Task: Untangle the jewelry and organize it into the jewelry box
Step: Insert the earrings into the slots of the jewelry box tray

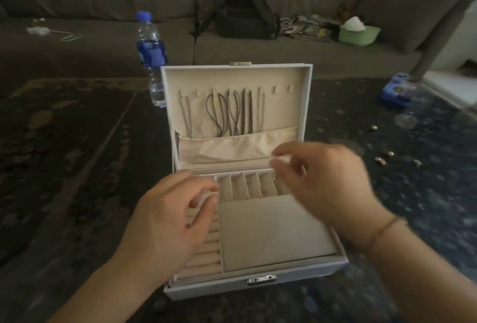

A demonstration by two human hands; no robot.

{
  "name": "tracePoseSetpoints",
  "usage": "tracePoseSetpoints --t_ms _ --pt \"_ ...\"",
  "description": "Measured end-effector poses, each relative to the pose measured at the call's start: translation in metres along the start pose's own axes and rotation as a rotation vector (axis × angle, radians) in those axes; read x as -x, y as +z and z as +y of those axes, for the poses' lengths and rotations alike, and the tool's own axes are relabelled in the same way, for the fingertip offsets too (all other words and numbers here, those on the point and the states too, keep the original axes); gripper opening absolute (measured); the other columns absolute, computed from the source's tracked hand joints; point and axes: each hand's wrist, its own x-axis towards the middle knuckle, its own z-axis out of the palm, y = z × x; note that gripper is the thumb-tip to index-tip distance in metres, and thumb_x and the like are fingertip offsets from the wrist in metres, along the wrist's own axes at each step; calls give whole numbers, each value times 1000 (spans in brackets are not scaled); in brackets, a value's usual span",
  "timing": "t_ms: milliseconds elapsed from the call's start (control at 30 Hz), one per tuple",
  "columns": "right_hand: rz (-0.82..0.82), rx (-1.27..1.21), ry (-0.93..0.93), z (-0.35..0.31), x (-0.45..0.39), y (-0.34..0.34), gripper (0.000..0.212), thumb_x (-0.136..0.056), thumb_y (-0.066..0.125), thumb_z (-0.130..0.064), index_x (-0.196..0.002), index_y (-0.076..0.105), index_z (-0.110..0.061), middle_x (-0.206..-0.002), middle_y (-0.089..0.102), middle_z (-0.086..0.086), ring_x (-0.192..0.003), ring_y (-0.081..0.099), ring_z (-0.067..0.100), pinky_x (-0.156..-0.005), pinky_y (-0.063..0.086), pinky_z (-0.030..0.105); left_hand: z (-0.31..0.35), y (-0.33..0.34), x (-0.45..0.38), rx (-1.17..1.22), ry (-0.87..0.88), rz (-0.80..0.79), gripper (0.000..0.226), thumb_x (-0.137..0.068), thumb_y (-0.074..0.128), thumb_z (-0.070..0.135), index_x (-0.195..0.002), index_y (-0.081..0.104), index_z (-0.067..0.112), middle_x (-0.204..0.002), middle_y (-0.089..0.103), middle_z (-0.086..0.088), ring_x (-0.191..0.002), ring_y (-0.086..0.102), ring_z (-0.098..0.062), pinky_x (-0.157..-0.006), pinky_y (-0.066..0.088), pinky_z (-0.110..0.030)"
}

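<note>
From my feed, left hand [170, 217] rests loosely curled, holding nothing, on the ring rolls of the open jewelry box [258, 281], blurred right hand [325, 183] over the small slots, grip unreadable; I'd go slowly, since cords [232, 113] hang beyond in the lid.

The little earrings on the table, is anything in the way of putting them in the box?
Nothing visible blocks them. The jewelry box lid is open, its slots uncovered, and only bare table lies between it and the earrings, right of the right hand.
</note>
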Motion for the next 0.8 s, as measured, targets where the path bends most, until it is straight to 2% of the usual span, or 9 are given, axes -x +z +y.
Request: tracePoseSetpoints --t_ms 67,100,167,267,400,600,700,800 --pt "18 -63 191 38 -1 -18 9 -87 67 -33 -94 73 -33 -68 63 -18 -61 60 5 -63 50 25 4 5 5 -1 24 -52 21 -89 58 34 -99 72 23 -87 50 27 -85 57 -4 -77 46 -17" --pt "-24 -71 297 58 -1 -22 9 -87 68 -29 -94 72 -34 -72 64 -18 -68 62 6 -69 50 26 6 7 7 -3 32 -67 24 -89 55 36 -99 72 23 -88 52 24 -90 57 -2 -82 46 -17" --pt "-249 7 464 92 6 -19 15 -88 67 -27 -100 70 -35 -78 62 -18 -80 62 9 -78 50 27 8 13 10 -2 30 -78 25 -88 54 37 -97 73 22 -91 57 18 -99 56 2 -88 44 -15" --pt "-499 134 535 117 23 -5 21 -88 65 -30 -109 68 -32 -87 60 -12 -96 64 15 -86 51 29 7 21 11 -14 6 -83 28 -88 54 39 -96 73 21 -97 61 13 -103 57 -3 -91 43 -17" --pt "-607 112 546 113 32 -2 26 -88 66 -43 -113 65 -36 -95 62 -15 -90 61 8 -80 53 28 9 27 11 -25 -6 -98 31 -87 53 41 -98 73 20 -101 60 11 -102 56 -4 -91 43 -15" --pt "-586 102 494 110 37 8 17 -88 66 -46 -103 65 -37 -94 61 -16 -84 60 4 -74 57 27 10 25 14 8 -29 -109 29 -88 52 43 -99 72 25 -105 56 20 -107 56 -2 -92 43 -14" --pt "-561 155 474 111 37 -1 10 -88 65 -46 -94 62 -38 -89 60 -16 -80 57 3 -66 52 22 10 25 13 6 -24 -109 29 -88 52 42 -99 72 23 -104 56 20 -107 56 -1 -92 44 -14" --pt "-360 64 453 105 40 -12 10 -85 71 -40 -88 62 -40 -82 62 -18 -75 57 -1 -59 42 16 13 25 11 -31 -23 -106 30 -88 53 42 -100 72 22 -102 59 17 -105 56 -1 -93 44 -15"
